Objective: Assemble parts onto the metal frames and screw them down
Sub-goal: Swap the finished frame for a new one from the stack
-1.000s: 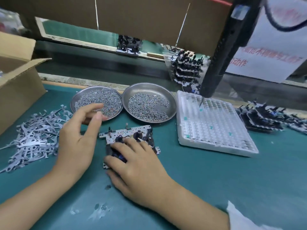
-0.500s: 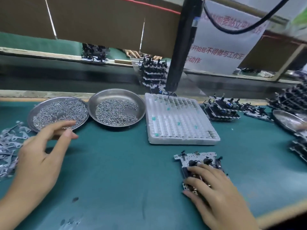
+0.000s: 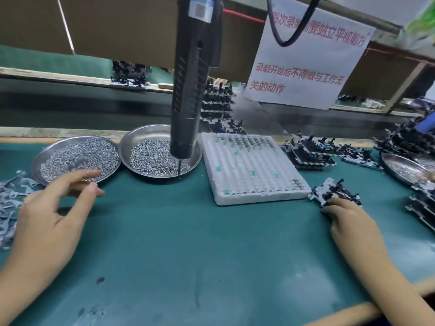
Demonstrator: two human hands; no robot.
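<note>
A metal frame with black parts on it [image 3: 334,192] lies on the green mat to the right of the white tray. My right hand [image 3: 348,220] rests on its near side with the fingers laid flat over it. My left hand [image 3: 51,212] hovers over the mat at the left with loosely spread fingers and holds nothing. It is just in front of the left dish of screws [image 3: 75,157]. A second dish of screws [image 3: 160,154] stands beside the first. A black electric screwdriver [image 3: 188,90] hangs above that dish, its bit pointing down.
A white foam tray [image 3: 254,170] sits mid-table. Loose grey metal levers [image 3: 9,208] lie at the far left. Stacks of assembled frames [image 3: 310,154] stand behind and to the right, with more at the right edge [image 3: 423,205] and another steel dish [image 3: 404,168].
My right hand has slid the frame across the mat to the right, past the white tray. The view has turned right with it. My left hand has stayed near the left dish.
</note>
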